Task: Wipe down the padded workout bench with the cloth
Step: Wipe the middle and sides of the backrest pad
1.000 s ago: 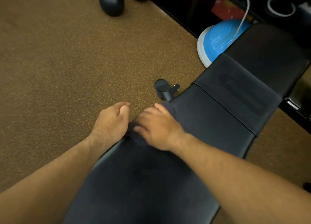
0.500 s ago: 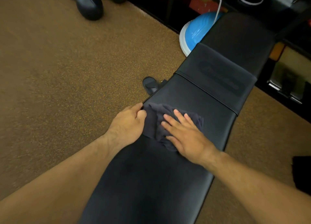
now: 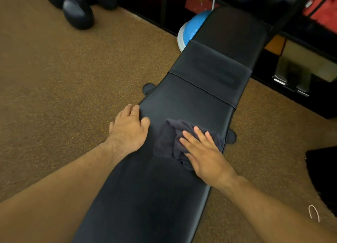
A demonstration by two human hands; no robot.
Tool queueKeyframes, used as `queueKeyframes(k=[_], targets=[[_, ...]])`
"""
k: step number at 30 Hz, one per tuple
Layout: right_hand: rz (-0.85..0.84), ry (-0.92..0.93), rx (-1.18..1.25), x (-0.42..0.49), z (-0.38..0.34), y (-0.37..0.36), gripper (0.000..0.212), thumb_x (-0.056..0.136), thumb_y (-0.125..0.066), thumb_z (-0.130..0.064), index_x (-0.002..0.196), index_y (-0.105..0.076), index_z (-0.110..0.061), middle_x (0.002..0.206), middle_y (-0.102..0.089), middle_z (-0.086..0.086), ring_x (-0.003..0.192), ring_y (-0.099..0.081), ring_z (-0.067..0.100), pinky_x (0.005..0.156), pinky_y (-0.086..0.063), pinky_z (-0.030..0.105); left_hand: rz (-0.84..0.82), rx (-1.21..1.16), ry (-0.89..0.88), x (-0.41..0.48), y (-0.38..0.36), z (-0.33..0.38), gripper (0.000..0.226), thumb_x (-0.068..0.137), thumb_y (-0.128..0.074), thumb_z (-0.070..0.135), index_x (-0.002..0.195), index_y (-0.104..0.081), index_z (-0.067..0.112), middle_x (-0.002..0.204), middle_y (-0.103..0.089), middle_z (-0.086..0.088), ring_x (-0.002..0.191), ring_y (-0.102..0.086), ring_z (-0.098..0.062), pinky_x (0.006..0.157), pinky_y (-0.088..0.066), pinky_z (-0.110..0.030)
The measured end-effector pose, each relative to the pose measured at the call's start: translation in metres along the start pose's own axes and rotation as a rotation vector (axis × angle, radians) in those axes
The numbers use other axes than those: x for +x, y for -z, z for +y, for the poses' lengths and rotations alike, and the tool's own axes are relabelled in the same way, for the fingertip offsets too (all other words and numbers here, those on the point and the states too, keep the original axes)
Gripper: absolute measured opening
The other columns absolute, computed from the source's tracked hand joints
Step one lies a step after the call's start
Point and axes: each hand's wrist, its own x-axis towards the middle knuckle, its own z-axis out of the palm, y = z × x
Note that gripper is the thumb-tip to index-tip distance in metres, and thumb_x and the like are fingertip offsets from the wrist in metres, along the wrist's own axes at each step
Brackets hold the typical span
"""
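A long black padded bench (image 3: 191, 100) runs from the bottom of the view up to the right. A dark crumpled cloth (image 3: 168, 138) lies on its pad near the right edge. My right hand (image 3: 204, 151) presses flat on the cloth's right part, fingers spread. My left hand (image 3: 130, 127) rests on the bench's left edge, thumb on the pad and fingers curled over the side, apart from the cloth.
Brown speckled floor (image 3: 63, 78) surrounds the bench. Dark dumbbells (image 3: 78, 11) sit at the top left. A blue balance dome (image 3: 191, 29) lies beside the bench's far end, before a black shelf unit (image 3: 182, 3). A black object (image 3: 322, 177) lies at the right.
My right hand has slid the cloth from the bench's left edge across to the right side. My left hand let go of the cloth and now rests on the left edge.
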Motion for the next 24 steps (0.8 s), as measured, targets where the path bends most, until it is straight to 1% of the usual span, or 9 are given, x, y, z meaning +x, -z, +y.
queueKeyframes(k=[2,4,7,10,12,13,17,21,24], targets=[[0.036,-0.155,0.093,0.01,0.023,0.008,0.051,0.097,-0.029,-0.035,0.142,-0.045,-0.015,0.152,-0.037,0.002,0.144,-0.02,0.034,0.115,-0.009,0.049,0.024,-0.004,-0.018,-0.003,-0.001,0.003,0.062,0.097,-0.032,0.042,0.151,-0.019,0.015,0.16,-0.014,-0.004,0.146,-0.012,-0.023,0.117,-0.014,-0.048],[0.081,-0.415,0.207,0.026,0.042,0.012,0.051,0.102,-0.026,-0.036,0.15,-0.026,-0.018,0.16,-0.015,-0.001,0.147,0.001,0.031,0.115,0.0,0.051,0.044,0.022,-0.043,-0.005,-0.004,0.005,0.062,0.097,-0.032,0.042,0.151,-0.019,0.015,0.159,-0.015,-0.004,0.146,-0.012,-0.022,0.117,-0.014,-0.047],[0.193,-0.675,0.359,0.04,0.046,0.01,0.058,0.102,-0.029,-0.04,0.153,-0.014,-0.016,0.162,-0.001,-0.001,0.146,0.01,0.032,0.114,-0.005,0.057,0.083,0.04,-0.07,-0.006,-0.01,0.01,0.061,0.097,-0.033,0.042,0.151,-0.02,0.016,0.159,-0.016,-0.004,0.146,-0.011,-0.021,0.118,-0.014,-0.047],[0.327,-0.804,0.496,0.03,0.031,0.004,0.063,0.101,-0.032,-0.042,0.152,-0.012,-0.01,0.162,-0.003,0.007,0.145,-0.012,0.036,0.115,-0.018,0.047,0.113,0.037,-0.084,-0.01,-0.016,0.021,0.06,0.098,-0.033,0.041,0.151,-0.021,0.015,0.159,-0.018,-0.005,0.146,-0.013,-0.021,0.117,-0.014,-0.048],[0.386,-0.918,0.632,0.015,0.018,0.005,0.065,0.1,-0.034,-0.043,0.153,-0.011,-0.011,0.161,-0.009,0.009,0.138,-0.03,0.036,0.106,-0.033,0.043,0.128,0.04,-0.1,-0.011,-0.018,0.03,0.06,0.098,-0.033,0.041,0.151,-0.022,0.014,0.158,-0.02,-0.006,0.145,-0.014,-0.021,0.117,-0.015,-0.048],[0.392,-0.974,0.69,0.005,0.01,0.005,0.066,0.1,-0.035,-0.043,0.153,-0.011,-0.012,0.16,-0.014,0.01,0.135,-0.035,0.036,0.103,-0.036,0.041,0.132,0.047,-0.106,-0.011,-0.019,0.034,0.06,0.098,-0.033,0.041,0.15,-0.022,0.013,0.158,-0.02,-0.006,0.145,-0.014,-0.021,0.117,-0.015,-0.049],[0.376,-1.03,0.825,-0.021,-0.011,0.0,0.066,0.099,-0.037,-0.045,0.152,-0.015,-0.013,0.154,-0.031,0.011,0.134,-0.039,0.032,0.104,-0.036,0.038,0.152,0.064,-0.123,-0.011,-0.02,0.052,0.06,0.098,-0.032,0.041,0.15,-0.023,0.013,0.157,-0.023,-0.006,0.145,-0.017,-0.022,0.117,-0.017,-0.048],[0.426,-1.081,0.915,0.014,0.037,0.008,0.059,0.098,-0.038,-0.048,0.143,-0.032,-0.01,0.134,-0.053,0.019,0.119,-0.051,0.04,0.094,-0.041,0.041,0.133,0.088,-0.116,-0.009,-0.026,0.061,0.06,0.098,-0.03,0.043,0.151,-0.02,0.016,0.158,-0.02,-0.002,0.145,-0.015,-0.02,0.117,-0.015,-0.048],[0.398,-1.057,0.988,0.039,0.072,0.022,0.076,0.095,-0.041,-0.057,0.152,-0.015,-0.013,0.141,-0.047,0.018,0.127,-0.044,0.039,0.099,-0.037,0.04,0.135,0.068,-0.095,-0.007,-0.028,0.058,0.06,0.098,-0.03,0.043,0.151,-0.019,0.017,0.159,-0.019,-0.001,0.146,-0.013,-0.018,0.118,-0.014,-0.048]])
